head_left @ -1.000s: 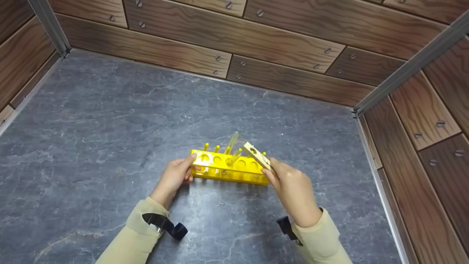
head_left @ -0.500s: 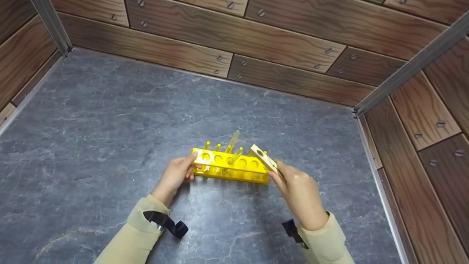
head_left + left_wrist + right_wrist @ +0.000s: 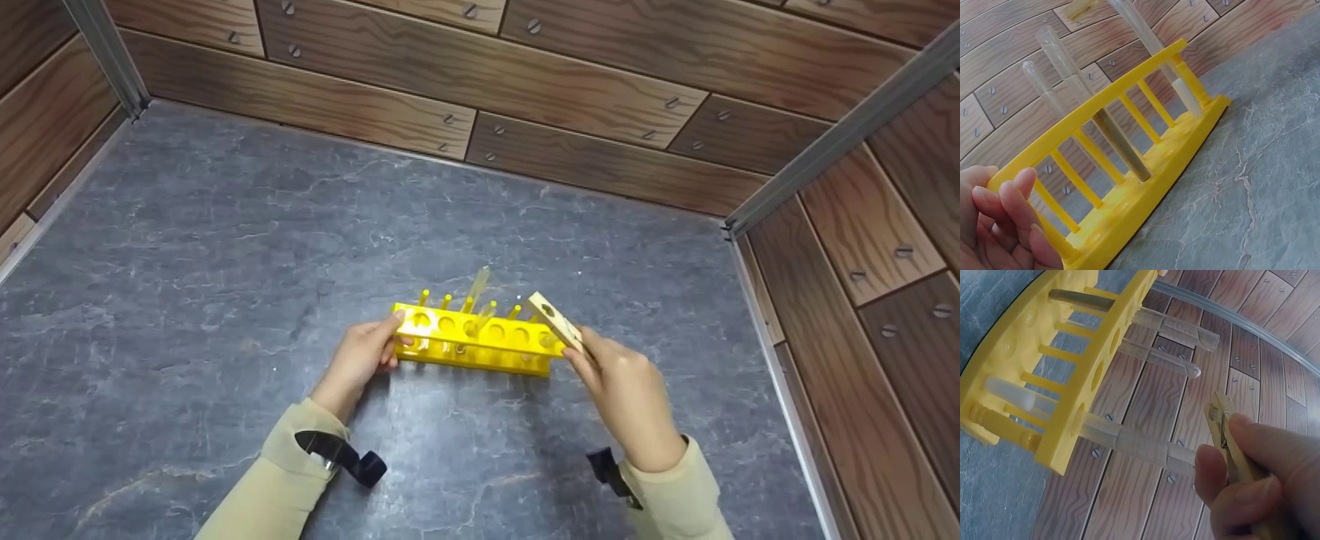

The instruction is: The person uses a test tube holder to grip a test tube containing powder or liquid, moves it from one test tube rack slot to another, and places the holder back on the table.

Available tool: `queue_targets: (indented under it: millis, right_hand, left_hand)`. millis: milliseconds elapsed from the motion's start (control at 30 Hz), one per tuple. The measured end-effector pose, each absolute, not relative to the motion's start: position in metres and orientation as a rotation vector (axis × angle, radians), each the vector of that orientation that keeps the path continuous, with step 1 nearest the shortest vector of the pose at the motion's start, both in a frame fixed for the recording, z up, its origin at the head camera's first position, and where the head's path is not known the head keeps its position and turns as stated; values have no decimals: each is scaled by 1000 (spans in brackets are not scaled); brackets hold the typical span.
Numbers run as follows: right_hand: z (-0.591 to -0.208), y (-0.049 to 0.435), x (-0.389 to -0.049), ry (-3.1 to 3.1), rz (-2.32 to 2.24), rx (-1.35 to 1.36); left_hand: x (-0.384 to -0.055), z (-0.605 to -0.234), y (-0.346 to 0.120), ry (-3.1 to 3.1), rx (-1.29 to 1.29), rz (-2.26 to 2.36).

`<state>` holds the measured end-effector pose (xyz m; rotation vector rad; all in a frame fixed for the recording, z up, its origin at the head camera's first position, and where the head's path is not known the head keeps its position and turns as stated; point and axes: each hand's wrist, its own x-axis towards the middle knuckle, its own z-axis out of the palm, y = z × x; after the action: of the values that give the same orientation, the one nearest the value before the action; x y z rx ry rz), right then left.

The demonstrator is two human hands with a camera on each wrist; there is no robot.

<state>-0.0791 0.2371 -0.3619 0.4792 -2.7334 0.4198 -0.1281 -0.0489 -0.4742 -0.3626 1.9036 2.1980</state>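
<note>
A yellow test tube rack (image 3: 465, 360) stands on the grey surface. My left hand (image 3: 364, 356) grips its left end, thumb on the top bar and fingers curled around the edge in the left wrist view. My right hand (image 3: 622, 397) pinches a wooden test tube clamp (image 3: 553, 319) over the rack's right end. A test tube with white contents (image 3: 1188, 97) sits in the end hole; the clamp's tips are close to its upper part but apart from it (image 3: 1145, 444). Mid-rack stands a test tube with brownish contents (image 3: 1123, 146). Beside it is a clear tube, rounded end up (image 3: 1188, 370).
Yellow pegs (image 3: 425, 296) rise along the rack's far side. Wood-patterned panels (image 3: 375, 75) wall the grey marbled surface (image 3: 262, 225) at the back and sides, with metal posts (image 3: 825, 127) at the corners. Black straps (image 3: 337, 457) sit on both wrists.
My right hand has moved rightward with the wooden clamp, baring more of the rack's right end. My left hand has kept its grip on the rack, which has barely shifted.
</note>
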Motion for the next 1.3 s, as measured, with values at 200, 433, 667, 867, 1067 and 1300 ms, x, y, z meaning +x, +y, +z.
queue_targets:
  millis: [200, 433, 667, 867, 1067, 1300]
  right_hand:
    - [-360, 240, -78, -2715, 431, 466]
    - [-360, 243, -78, -2700, 394, 460]
    - [-361, 246, -75, -2716, 383, 423]
    - [-364, 248, -74, -2728, 391, 390]
    - [-366, 251, -73, -2769, 395, 370]
    - [-362, 259, -70, -2760, 460, 362]
  left_hand:
    - [-128, -474, -50, 1908, -356, 2205]
    - [-130, -473, -48, 1917, -353, 2218]
    - [-129, -475, -48, 1910, -379, 2227]
    - [-127, -478, -47, 1893, -374, 2244]
    - [-125, -480, -48, 1898, -383, 2238]
    - [-126, -477, -49, 1920, -355, 2213]
